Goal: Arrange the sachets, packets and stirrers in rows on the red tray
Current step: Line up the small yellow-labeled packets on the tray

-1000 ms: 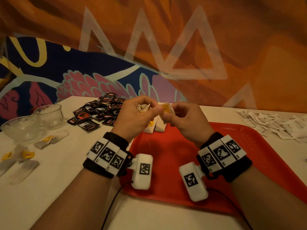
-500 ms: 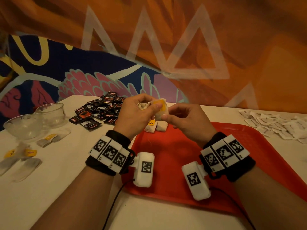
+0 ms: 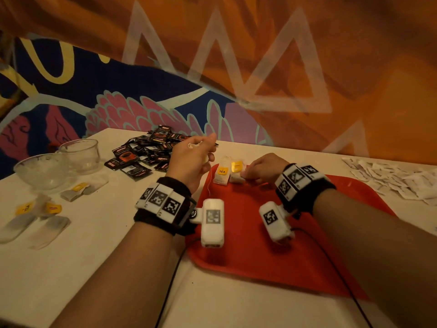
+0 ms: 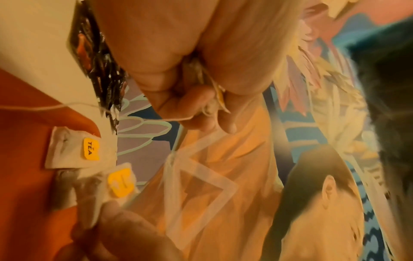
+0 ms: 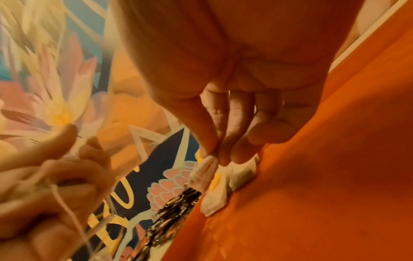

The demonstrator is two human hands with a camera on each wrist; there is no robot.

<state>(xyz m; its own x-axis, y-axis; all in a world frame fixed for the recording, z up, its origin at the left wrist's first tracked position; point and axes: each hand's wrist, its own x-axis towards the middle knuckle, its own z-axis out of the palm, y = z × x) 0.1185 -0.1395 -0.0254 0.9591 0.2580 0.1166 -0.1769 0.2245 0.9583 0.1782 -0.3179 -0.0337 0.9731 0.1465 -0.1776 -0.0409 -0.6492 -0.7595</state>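
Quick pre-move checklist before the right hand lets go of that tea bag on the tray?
1. Right hand pinches third tea bag: ok.
2. Bag lies flat on red tray: cannot tell.
3. In line with the two bags at the tray's far edge: ok.
4. Left hand holds another bag, ready: ok.
5. String trails onto the tray: not ok.

red tray (image 3: 272,268): smooth plastic | tea bags (image 3: 221,178): matt paper | black sachets (image 3: 134,170): glossy foil | bowls (image 3: 41,172): clear glass

A café, it seems — painted mural wall (image 3: 260,67), serving tray (image 3: 248,268), drink sachets (image 3: 146,152).
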